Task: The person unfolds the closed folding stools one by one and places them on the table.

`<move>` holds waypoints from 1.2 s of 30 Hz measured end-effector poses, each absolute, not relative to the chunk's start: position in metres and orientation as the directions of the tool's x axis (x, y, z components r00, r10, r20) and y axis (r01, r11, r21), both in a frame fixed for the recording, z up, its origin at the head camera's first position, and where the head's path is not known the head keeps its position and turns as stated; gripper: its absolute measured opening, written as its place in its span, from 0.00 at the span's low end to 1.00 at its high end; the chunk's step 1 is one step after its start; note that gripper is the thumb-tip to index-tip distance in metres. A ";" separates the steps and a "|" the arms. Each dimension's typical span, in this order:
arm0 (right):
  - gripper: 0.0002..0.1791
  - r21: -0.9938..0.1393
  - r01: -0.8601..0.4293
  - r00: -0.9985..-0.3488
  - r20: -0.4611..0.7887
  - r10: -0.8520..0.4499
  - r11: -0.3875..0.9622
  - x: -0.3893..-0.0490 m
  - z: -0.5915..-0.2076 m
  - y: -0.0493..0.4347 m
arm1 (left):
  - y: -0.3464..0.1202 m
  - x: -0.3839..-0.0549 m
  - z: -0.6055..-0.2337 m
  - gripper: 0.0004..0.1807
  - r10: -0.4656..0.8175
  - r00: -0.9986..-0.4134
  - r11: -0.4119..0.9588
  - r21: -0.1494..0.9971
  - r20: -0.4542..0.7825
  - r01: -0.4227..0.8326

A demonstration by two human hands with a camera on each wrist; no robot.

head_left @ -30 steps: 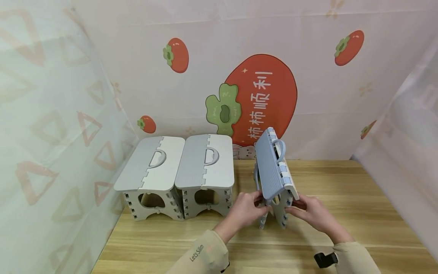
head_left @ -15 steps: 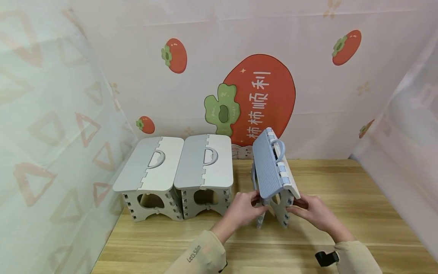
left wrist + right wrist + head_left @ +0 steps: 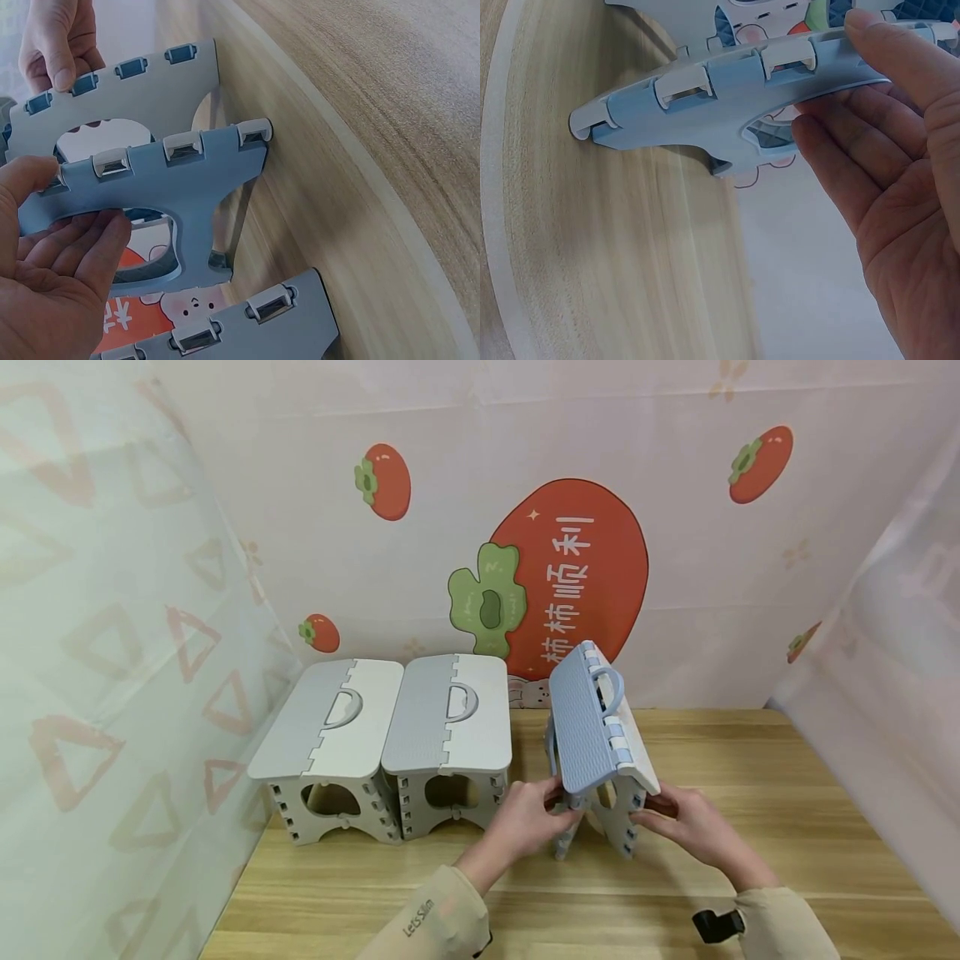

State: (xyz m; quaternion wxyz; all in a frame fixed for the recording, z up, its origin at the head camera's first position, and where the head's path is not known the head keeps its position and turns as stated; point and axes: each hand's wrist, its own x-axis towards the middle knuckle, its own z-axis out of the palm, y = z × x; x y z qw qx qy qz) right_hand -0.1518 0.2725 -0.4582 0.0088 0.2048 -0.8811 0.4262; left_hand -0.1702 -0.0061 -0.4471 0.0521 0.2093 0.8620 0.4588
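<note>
A blue and white folding stool (image 3: 581,722) stands half unfolded on the table, its top bent into a ridge with a carry handle (image 3: 612,691) along it. My left hand (image 3: 525,814) grips its left leg panel; the left wrist view has the thumb on the hinged edge and the fingers (image 3: 97,240) at the panel's cutout. On the other side, my right hand (image 3: 693,831) holds the right leg panel (image 3: 727,82) between thumb and fingers. The two leg panels stand apart, spreading toward the table.
Two opened folding stools, a left one (image 3: 326,718) and a middle one (image 3: 450,714), stand side by side to the left. The wooden table (image 3: 750,760) ends at a printed cloth backdrop (image 3: 697,568), and more cloth hangs on both sides.
The folding stool's left half and left leg panel have swung a little outward to the left, my left hand moving with them. The ridge of its top is flatter; my right hand has barely shifted.
</note>
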 end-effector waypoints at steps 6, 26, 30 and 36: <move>0.29 -0.757 -0.365 -0.915 0.184 -0.359 0.542 -0.152 -0.459 0.274 | -0.007 -0.170 -0.447 0.18 0.403 -0.908 0.498 0.807 0.110 0.319; 0.29 -0.750 -0.356 -0.919 0.173 -0.355 0.558 -0.152 -0.457 0.276 | -0.013 -0.170 -0.447 0.18 0.413 -0.905 0.497 0.806 0.105 0.320; 0.30 -0.746 -0.348 -0.922 0.164 -0.350 0.568 -0.152 -0.457 0.276 | -0.014 -0.170 -0.447 0.17 0.410 -0.906 0.503 0.803 0.104 0.320; 0.30 -0.738 -0.353 -0.922 0.169 -0.350 0.575 -0.152 -0.459 0.277 | -0.015 -0.169 -0.446 0.17 0.408 -0.906 0.507 0.796 0.115 0.330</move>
